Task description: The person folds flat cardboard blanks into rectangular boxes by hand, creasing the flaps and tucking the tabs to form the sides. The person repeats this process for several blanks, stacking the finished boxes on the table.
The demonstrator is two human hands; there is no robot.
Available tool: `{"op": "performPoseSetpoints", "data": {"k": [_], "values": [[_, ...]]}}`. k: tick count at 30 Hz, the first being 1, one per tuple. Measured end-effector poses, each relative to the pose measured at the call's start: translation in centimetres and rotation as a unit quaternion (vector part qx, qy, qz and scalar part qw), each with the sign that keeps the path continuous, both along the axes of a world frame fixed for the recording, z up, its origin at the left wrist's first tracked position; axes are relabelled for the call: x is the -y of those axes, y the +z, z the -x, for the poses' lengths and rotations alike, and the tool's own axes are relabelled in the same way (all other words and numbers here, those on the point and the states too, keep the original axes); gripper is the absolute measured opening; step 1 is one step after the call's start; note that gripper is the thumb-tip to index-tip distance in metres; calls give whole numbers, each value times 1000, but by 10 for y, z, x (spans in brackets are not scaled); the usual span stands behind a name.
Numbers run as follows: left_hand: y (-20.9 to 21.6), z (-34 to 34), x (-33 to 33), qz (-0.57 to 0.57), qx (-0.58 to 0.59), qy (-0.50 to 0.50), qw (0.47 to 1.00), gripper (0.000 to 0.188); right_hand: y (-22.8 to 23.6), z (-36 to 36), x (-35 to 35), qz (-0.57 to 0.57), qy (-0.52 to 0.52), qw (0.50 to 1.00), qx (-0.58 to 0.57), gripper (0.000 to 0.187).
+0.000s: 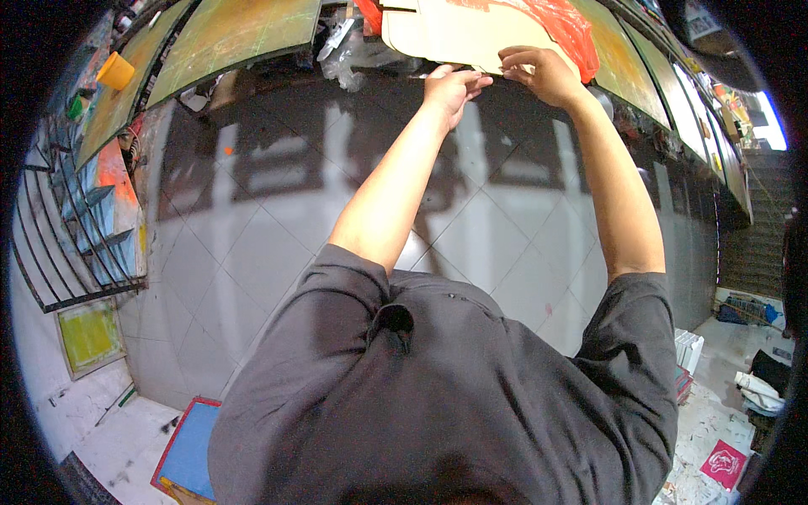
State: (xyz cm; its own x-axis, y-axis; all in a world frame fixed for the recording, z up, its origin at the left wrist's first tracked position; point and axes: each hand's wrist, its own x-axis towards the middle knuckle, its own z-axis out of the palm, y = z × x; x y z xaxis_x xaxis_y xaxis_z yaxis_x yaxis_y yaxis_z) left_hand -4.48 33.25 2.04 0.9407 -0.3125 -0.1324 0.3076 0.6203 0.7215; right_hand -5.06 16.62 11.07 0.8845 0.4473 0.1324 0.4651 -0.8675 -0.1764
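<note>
Both of my hands reach out to the near edge of a cream-coloured board or sheet [446,32] with a rounded corner, at the top of the head view. My left hand [452,93] is at that edge with its fingers drawn together; what lies between them, if anything, is too small to make out. Just to its right, my right hand [549,77] rests over the board with bent fingers apart, pointing left. A crumpled red plastic bag [576,35] lies on the board's right part. Clear plastic wrapping [347,71] is bunched to the left of the hands.
Stained yellow-green panels [236,42] line the far side, with another panel [623,59] at the right. A yellow cup [116,71] stands far left, above a black metal rack [71,227]. Below me are grey floor tiles [244,252]. A red-framed blue panel [189,450] lies lower left.
</note>
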Motion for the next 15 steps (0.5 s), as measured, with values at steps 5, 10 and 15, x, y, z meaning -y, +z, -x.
{"op": "performPoseSetpoints", "data": {"k": [5, 10, 15], "values": [[-1, -5, 2, -4, 18, -3, 1000, 19, 6, -5, 11, -37, 67, 996, -35, 14], [9, -5, -3, -9, 23, -2, 1000, 22, 9, -1, -1, -9, 50, 993, 111, 14], [21, -7, 5, -45, -11, 45, 998, 27, 19, 13, -24, -56, 24, 951, 302, 13]]}}
